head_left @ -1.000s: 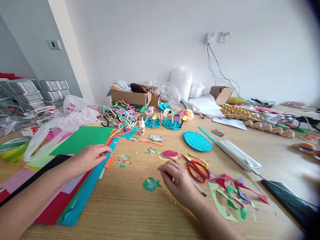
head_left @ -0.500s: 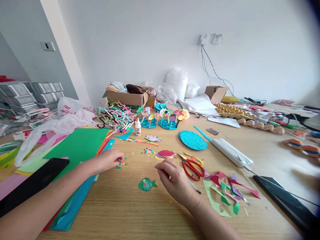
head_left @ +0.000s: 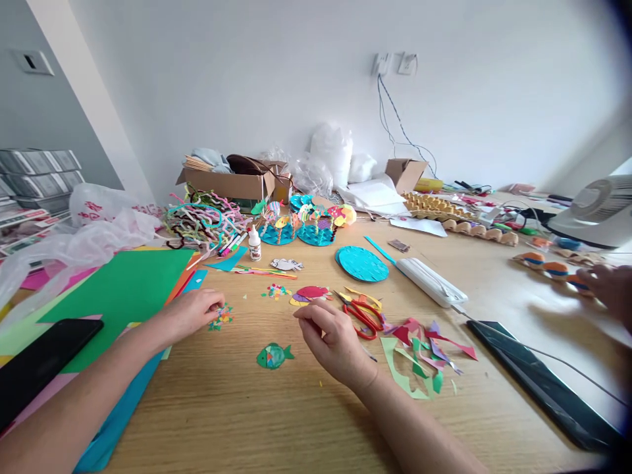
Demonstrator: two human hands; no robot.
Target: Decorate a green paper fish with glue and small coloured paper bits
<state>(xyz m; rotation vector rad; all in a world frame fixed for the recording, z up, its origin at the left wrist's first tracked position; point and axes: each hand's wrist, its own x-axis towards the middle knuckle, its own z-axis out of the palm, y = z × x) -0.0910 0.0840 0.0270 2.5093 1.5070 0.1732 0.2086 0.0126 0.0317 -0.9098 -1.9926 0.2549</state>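
My left hand (head_left: 190, 315) rests on the wooden table (head_left: 276, 421), with its fingertips pinched in a small pile of coloured paper bits (head_left: 221, 317). My right hand (head_left: 333, 339) hovers in the middle with fingers curled and pinched; what they hold is hidden. A green paper fish (head_left: 274, 355) lies between the two hands, nearer the right one. Red scissors (head_left: 363, 319) and a red and purple paper shape (head_left: 310, 293) lie just beyond my right hand. Cut paper scraps (head_left: 419, 352) lie to its right.
A stack of coloured sheets (head_left: 118, 289) with a black phone (head_left: 39, 359) lies on the left. Behind are a glue bottle (head_left: 254, 243), pipe cleaners (head_left: 197, 220), a teal disc (head_left: 361, 263) and a white case (head_left: 429, 280). A dark slab (head_left: 538, 388) and another person's hand (head_left: 609, 289) are at right.
My left hand has left the edge of the coloured sheets and gone right to the pile of paper bits. My right hand has hardly moved. The view has turned right, showing another person's hand.
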